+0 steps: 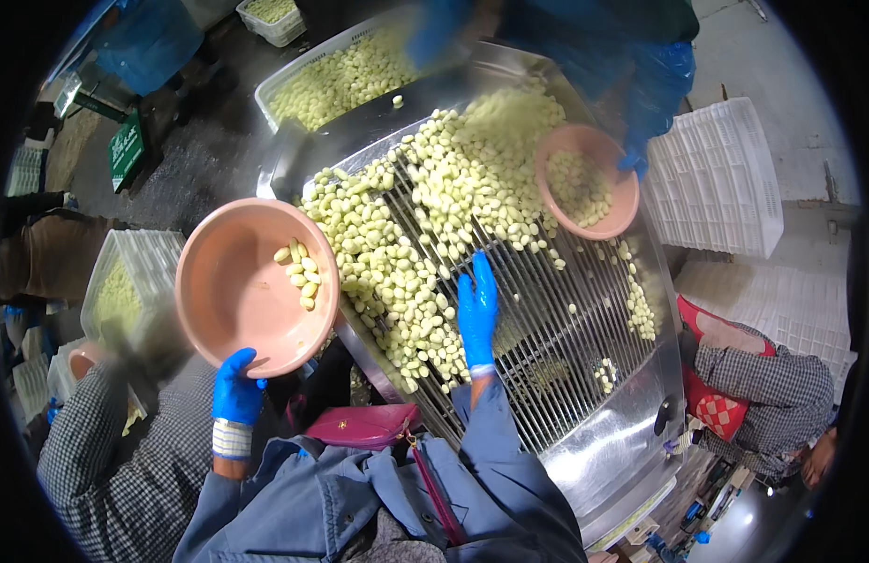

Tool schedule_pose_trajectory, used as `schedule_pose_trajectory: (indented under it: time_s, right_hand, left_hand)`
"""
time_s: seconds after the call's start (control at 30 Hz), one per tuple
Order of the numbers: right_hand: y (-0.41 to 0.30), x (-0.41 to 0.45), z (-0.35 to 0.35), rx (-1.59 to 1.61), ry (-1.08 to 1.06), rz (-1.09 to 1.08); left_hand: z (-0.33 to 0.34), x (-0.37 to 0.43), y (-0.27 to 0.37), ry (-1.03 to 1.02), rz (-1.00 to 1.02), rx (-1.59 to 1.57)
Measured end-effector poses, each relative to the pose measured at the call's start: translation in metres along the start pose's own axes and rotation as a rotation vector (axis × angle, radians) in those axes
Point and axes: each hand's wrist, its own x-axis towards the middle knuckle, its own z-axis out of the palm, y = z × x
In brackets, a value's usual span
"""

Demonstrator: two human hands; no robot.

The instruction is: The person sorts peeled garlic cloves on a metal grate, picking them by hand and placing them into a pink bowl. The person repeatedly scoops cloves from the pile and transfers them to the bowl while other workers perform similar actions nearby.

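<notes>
My left hand [237, 394], in a blue glove, grips the near rim of a pink plastic basin [227, 295]. A small cluster of pale green oval pieces of produce [302, 273] lies in the basin. My right hand [478, 310], also in a blue glove, stretches over a slatted metal grate [540, 352] with its fingers extended and nothing held. A heap of the same oval produce [385, 281] covers the grate left of that hand, and another heap [462, 190] lies beyond the fingertips.
Across the grate, a co-worker's blue-gloved hand [632, 165] holds another pink basin [621, 204] containing produce. A white crate [265, 105] of produce stands at the far edge. Stacked white crates [719, 179] stand right. Two people in checked clothing flank me.
</notes>
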Motion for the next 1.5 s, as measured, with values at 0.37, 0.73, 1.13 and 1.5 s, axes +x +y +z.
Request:
schedule_pose_trajectory:
  time_s: [0.37,0.73,1.13,1.5]
  right_hand:
    - [0.124,-0.13,-0.127,0.228,-0.444,1.257]
    - [0.006,0.014,0.024,0.417,-0.533,0.844]
    - [-0.006,-0.012,0.035,0.329,-0.749,0.666]
    - [0.001,0.163,0.068,-1.042,-0.058,-0.467]
  left_hand:
    - [-0.013,-0.008,0.003,0.063,0.136,0.103]
    - [-0.021,-0.011,0.004,-0.005,0.501,0.812]
    - [-0.018,-0.006,-0.002,-0.035,0.536,0.801]
    - [-0.022,0.004,0.003,-0.044,0.307,0.4]
